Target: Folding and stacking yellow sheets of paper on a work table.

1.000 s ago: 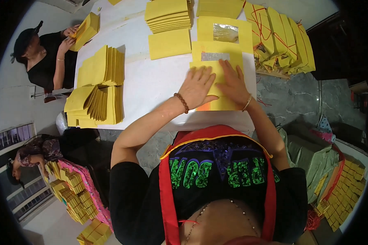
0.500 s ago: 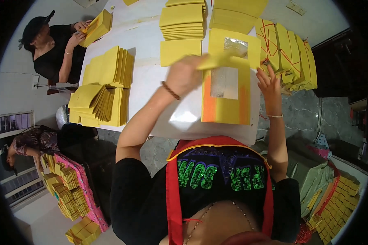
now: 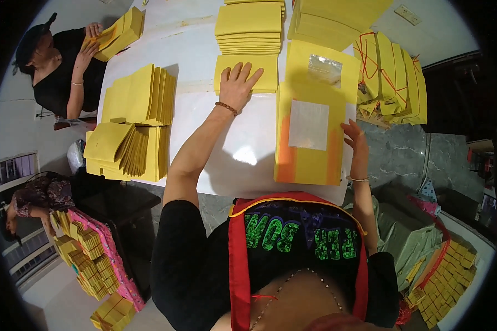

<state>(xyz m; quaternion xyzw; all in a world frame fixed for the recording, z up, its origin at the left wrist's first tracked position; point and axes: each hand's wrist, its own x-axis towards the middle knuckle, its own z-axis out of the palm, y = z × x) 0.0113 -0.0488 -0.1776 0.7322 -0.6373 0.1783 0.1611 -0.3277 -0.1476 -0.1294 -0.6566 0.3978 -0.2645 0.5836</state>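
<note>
My left hand (image 3: pixel 236 87) lies with fingers spread on a low yellow paper stack (image 3: pixel 265 74). Nothing shows gripped in it. To the right lies a yellow paper pile (image 3: pixel 309 170) with a silvery foil square (image 3: pixel 309 126) and orange bands along its sides. Just beyond, partly covered by it, is another yellow sheet (image 3: pixel 298 58) with a silver patch (image 3: pixel 324 70). Beside the pile's right edge is my right hand (image 3: pixel 357 139), fingers apart and slightly bent. Whether its fingertips touch the paper is hard to tell.
Folded yellow paper stacks (image 3: pixel 130 146) stand left on the white table (image 3: pixel 196 116); a taller stack (image 3: pixel 248 27) is at the far middle. Red-tied yellow bundles (image 3: pixel 392 77) sit off the right edge. A co-worker (image 3: pixel 66 66) handles yellow paper at far left; another person bends lower left.
My left hand has moved left from over the foil-patched pile, where it held a blurred yellow piece, onto the low stack. My right hand has come nearer along the pile's right edge.
</note>
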